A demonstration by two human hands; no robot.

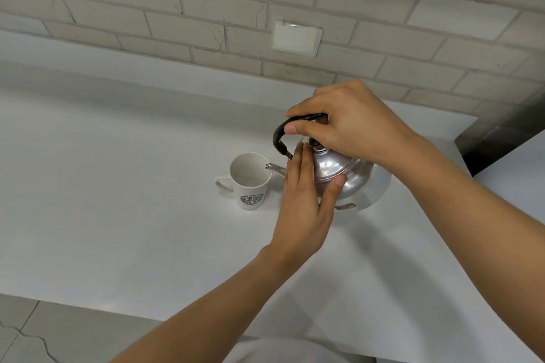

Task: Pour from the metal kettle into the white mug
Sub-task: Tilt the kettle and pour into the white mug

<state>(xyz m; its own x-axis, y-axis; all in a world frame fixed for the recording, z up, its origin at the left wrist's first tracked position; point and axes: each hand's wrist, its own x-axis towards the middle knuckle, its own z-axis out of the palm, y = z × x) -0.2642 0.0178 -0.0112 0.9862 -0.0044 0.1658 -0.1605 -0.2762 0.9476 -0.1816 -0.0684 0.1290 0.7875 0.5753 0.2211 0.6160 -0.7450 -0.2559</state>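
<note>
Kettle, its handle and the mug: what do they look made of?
Kettle: polished metal, probably aluminium or steel, with mirror-like highlights. Handle: glossy black, likely plastic. Mug: white glazed ceramic by its thick rim and soft sheen, with a green printed logo.

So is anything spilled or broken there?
No spill shows. The metal kettle is tipped, spout over the white mug, held by the right hand and steadied by the left hand.
</note>
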